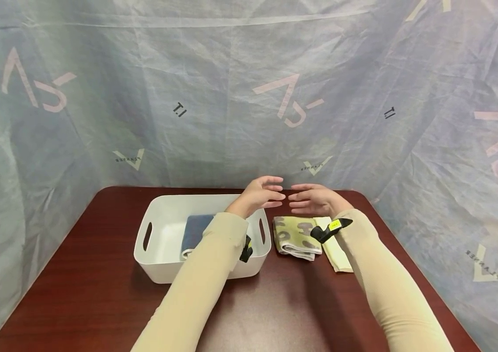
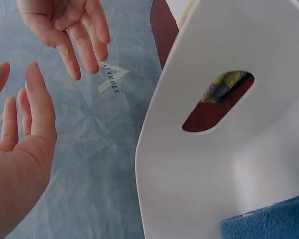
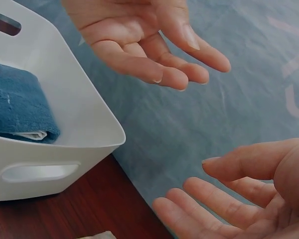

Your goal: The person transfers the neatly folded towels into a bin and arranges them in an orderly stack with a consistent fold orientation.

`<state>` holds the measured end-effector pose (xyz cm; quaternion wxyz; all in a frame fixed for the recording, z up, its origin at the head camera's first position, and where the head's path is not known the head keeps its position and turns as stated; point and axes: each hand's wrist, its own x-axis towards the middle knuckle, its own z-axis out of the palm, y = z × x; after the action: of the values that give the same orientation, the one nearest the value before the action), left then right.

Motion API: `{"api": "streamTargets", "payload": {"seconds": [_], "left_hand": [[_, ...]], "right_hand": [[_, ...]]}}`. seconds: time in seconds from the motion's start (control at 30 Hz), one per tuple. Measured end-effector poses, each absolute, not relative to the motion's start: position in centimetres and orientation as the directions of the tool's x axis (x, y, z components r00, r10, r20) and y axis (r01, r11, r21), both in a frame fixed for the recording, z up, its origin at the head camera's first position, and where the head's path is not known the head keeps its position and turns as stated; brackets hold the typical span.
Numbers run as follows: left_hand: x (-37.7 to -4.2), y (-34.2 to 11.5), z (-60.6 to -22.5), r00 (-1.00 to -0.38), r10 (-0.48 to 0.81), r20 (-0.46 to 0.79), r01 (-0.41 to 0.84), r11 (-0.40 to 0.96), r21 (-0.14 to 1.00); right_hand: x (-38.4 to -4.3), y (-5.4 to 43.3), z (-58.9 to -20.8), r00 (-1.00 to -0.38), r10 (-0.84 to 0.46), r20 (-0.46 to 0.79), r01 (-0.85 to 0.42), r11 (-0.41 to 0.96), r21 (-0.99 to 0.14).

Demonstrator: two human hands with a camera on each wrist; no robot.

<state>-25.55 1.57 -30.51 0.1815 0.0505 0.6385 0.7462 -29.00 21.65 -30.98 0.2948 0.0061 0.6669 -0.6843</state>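
Observation:
Both hands hang in the air above the table's far part, fingertips facing each other with a small gap between. The left hand [image 1: 259,194] is over the right end of a white basket [image 1: 161,274], fingers loosely bent and holding nothing. My right hand [image 1: 315,200] holds nothing either, its fingers relaxed, above a folded yellow-green and grey towel [image 1: 294,232]. Beside that towel lies a folded pale yellow cloth [image 1: 336,254], partly hidden by the right wrist. Inside the basket rests a folded blue towel [image 2: 269,221], partly covered by the left forearm in the head view.
The basket has oval handle holes at its ends and stands on a dark red-brown wooden table [image 1: 77,274]. A grey printed sheet [image 1: 213,122] hangs behind and at both sides of the table.

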Motion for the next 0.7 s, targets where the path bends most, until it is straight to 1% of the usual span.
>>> {"api": "streamTargets", "payload": {"seconds": [0.13,0.27,0.7], "left_hand": [[-25.6,2.3,-30.5,-0.932,0.326,-0.159,-0.217,-0.149,0.965],[-25.6,3.0,-30.4,-0.93,0.327,-0.168,-0.225,-0.144,0.964],[-25.1,4.6,-30.7,-0.931,0.323,-0.169,-0.231,-0.164,0.959]], "right_hand": [[-29.1,22.1,-30.9,-0.828,-0.385,-0.407,0.425,0.043,-0.904],[-29.1,22.5,-30.9,-0.825,-0.39,-0.408,0.432,0.027,-0.901],[-28.9,24.0,-30.9,-0.826,-0.366,-0.43,0.446,0.044,-0.894]]}}
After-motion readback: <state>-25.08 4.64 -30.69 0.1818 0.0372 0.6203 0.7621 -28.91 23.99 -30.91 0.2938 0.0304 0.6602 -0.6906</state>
